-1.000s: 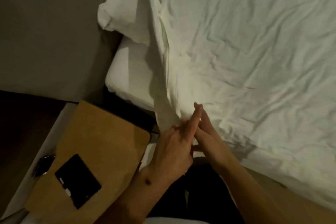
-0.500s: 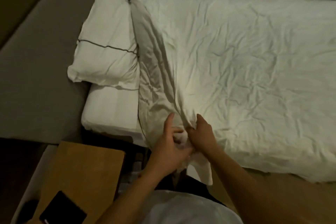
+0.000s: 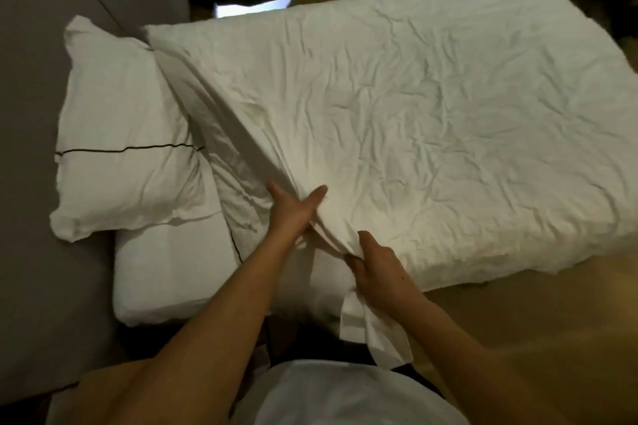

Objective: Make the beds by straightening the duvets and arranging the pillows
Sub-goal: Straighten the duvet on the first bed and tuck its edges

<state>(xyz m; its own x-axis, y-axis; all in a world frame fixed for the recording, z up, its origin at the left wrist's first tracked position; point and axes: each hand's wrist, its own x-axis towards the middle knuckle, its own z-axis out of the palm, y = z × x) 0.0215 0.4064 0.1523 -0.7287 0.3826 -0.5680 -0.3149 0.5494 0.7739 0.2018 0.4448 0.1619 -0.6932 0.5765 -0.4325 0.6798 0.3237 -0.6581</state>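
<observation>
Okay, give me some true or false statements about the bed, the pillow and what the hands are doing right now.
1. The right hand pinches the edge of the wrinkled white duvet. True.
2. The white pillow with a thin dark stripe lies on top of the duvet. False: it lies beside it, at the head of the bed.
3. The left hand lies flat and open against the duvet's raised fold. True.
4. The duvet is smooth and crease-free. False: it is creased all over.

White duvet (image 3: 431, 121), plain and creased; white pillow (image 3: 121, 134) at nine o'clock with one thin dark stripe; grey headboard (image 3: 31, 79); tan floor (image 3: 535, 328).
</observation>
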